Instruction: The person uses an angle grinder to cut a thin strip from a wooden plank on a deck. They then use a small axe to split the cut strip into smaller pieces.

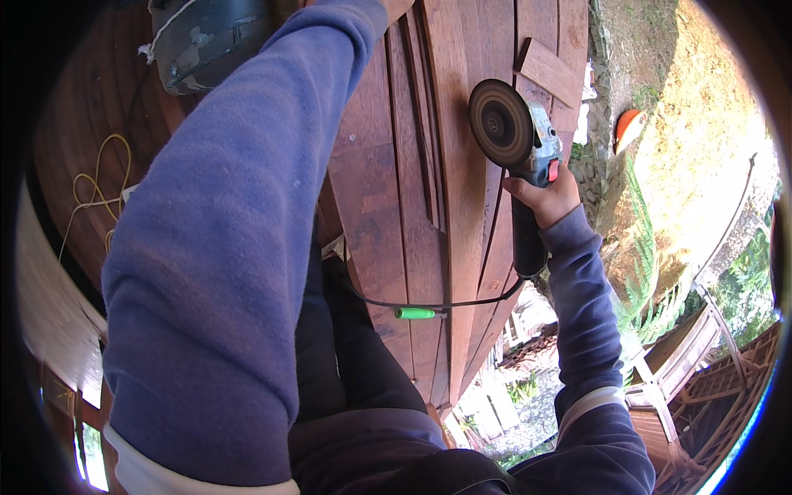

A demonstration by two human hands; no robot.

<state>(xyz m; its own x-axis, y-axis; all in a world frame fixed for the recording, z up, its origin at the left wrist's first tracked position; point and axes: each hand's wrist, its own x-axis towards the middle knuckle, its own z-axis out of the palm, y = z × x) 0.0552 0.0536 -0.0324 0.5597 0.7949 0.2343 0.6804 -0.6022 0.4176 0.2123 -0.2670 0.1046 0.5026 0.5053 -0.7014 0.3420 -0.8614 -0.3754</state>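
Observation:
My right hand [549,196] is wrapped round the body of an angle grinder [528,231] with a red switch. Its brown, worn disc [502,124] faces up over a long wooden plank [462,190]. A black cord [412,305] runs from the grinder's lower end across the boards toward my legs. My left arm [223,206] reaches far forward over the wood. Only a sliver of my left hand [398,8] shows at the top edge, its fingers out of view. Below the grinder lies a green-handled tool [414,313].
A short wood offcut [549,73] lies beyond the grinder on the boards [363,198]. At the upper left stands a dark grey container [210,45] with a white rope. A yellow cord [103,198] loops at the left. To the right are sunlit ground, an orange object [630,129] and ferns [648,256].

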